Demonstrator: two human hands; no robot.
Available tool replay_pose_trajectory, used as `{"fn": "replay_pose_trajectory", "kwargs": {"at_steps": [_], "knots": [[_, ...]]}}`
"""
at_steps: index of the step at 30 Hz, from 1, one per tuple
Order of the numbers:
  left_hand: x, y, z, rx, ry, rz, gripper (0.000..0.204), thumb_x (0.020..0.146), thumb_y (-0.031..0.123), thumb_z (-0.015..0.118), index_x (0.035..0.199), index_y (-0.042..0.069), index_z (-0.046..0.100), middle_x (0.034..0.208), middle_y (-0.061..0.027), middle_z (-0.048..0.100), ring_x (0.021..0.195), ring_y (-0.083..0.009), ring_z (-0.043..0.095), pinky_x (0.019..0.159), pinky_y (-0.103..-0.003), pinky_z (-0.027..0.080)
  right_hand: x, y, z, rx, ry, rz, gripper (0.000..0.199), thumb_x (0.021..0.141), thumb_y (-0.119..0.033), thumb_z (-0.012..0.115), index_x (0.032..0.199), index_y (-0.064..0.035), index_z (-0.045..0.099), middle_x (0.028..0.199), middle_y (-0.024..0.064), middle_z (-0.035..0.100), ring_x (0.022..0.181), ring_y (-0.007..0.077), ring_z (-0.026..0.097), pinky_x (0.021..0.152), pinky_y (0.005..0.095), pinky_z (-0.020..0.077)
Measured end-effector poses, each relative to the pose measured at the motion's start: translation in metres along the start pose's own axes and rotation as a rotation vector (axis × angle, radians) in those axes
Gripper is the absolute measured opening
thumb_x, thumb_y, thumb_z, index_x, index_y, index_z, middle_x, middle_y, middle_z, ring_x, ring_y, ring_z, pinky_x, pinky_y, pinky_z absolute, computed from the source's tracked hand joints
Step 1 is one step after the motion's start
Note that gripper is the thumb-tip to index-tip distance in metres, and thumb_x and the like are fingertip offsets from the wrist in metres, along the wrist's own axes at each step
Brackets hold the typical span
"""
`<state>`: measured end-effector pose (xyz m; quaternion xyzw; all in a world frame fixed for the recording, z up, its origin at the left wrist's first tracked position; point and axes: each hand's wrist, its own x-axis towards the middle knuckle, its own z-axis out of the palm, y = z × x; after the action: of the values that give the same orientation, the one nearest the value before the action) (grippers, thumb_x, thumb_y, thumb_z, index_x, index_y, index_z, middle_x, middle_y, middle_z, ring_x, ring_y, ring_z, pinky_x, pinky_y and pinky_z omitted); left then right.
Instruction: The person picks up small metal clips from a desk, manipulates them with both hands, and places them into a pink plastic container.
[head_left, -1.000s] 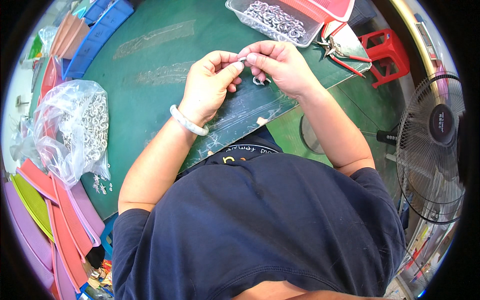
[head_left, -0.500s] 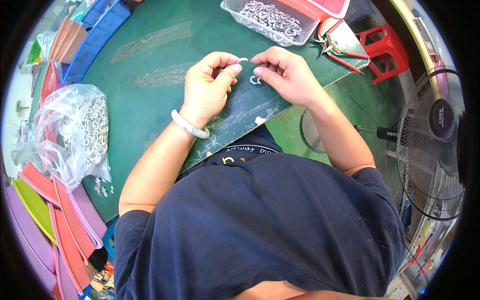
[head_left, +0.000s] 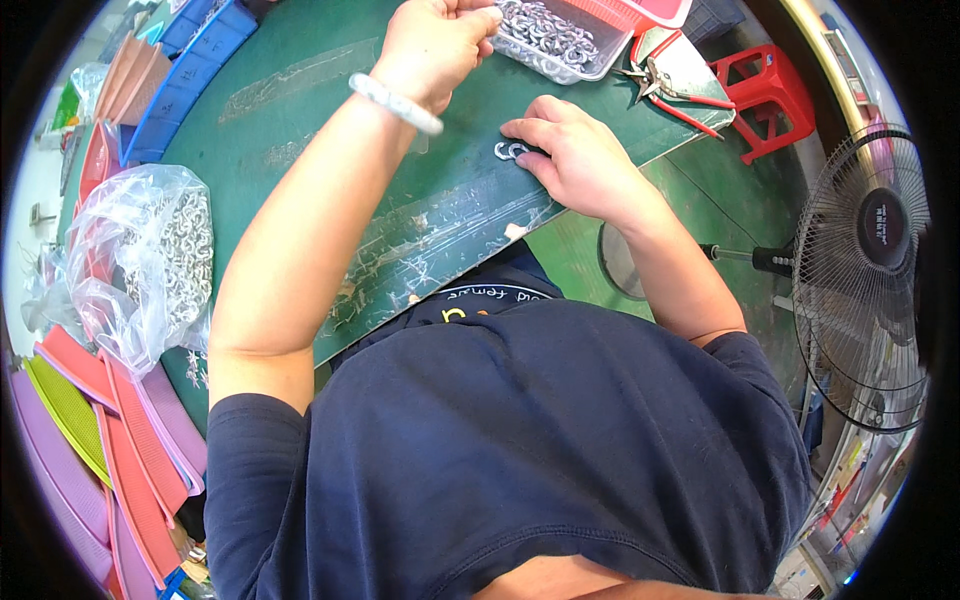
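Note:
My left hand (head_left: 437, 48), with a pale bangle on its wrist, reaches to the far side of the table beside a clear plastic box (head_left: 610, 72) of loose silver rings (head_left: 548, 38). Its fingers are bent together at the box's near left corner; a whitish spot shows at the tips, too blurred to name. Over the table near its front edge, my right hand (head_left: 575, 155) is curled. A few silver ring links (head_left: 508, 151) show between its thumb and forefinger, and the hand covers the rest of them.
Red-handled pliers (head_left: 660, 85) lie at the table's right corner, near a red stool (head_left: 765, 100). A clear bag (head_left: 150, 260) of silver rings stands at the left, with blue bins (head_left: 190, 80) behind it. Stacked coloured trays (head_left: 110, 450) fill the lower left; a fan (head_left: 865, 270) stands right.
My left hand has moved away from the right hand, up and forward to the clear box; the curved silver piece it held is no longer distinct. My right hand has shifted slightly, keeping the links.

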<state>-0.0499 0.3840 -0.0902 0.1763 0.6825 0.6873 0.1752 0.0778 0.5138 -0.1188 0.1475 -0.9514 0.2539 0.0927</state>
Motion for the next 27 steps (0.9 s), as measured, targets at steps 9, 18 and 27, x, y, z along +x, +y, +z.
{"fn": "replay_pose_trajectory", "kwargs": {"at_steps": [9,18,27], "knots": [[-0.057,-0.017,-0.019,0.052,-0.138,-0.340,0.017,0.084,0.010,0.055,0.098,0.001,0.056,0.074,0.0012,0.054,0.056,-0.0029,0.045,0.047,-0.014,0.035,-0.002,0.003,0.004,0.086,0.035,0.052,0.009,0.071,-0.006,0.062,0.079,-0.0038,0.057,0.076,0.0065,0.053,0.071,0.0236,0.054,0.062,0.0322,0.0437],[-0.092,-0.023,-0.005,0.075,-0.262,-0.324,0.016,0.082,0.008,0.059,0.097,0.003,0.058,0.079,0.0028,0.056,0.061,-0.0025,0.045,0.056,-0.016,0.038,-0.005,-0.002,0.006,0.564,0.103,0.124,0.012,0.073,0.003,0.062,0.082,-0.0014,0.055,0.071,0.0011,0.053,0.060,0.0081,0.049,0.054,0.0224,0.0410],[-0.097,-0.036,-0.008,0.222,-0.219,-0.065,0.008,0.081,0.006,0.061,0.088,0.003,0.059,0.075,0.0042,0.056,0.064,-0.0019,0.046,0.058,-0.017,0.039,-0.001,-0.002,0.011,0.616,0.193,-0.018,0.022,0.073,0.004,0.060,0.092,-0.0011,0.052,0.067,0.0028,0.054,0.057,0.0087,0.051,0.053,0.0219,0.0428]]}}
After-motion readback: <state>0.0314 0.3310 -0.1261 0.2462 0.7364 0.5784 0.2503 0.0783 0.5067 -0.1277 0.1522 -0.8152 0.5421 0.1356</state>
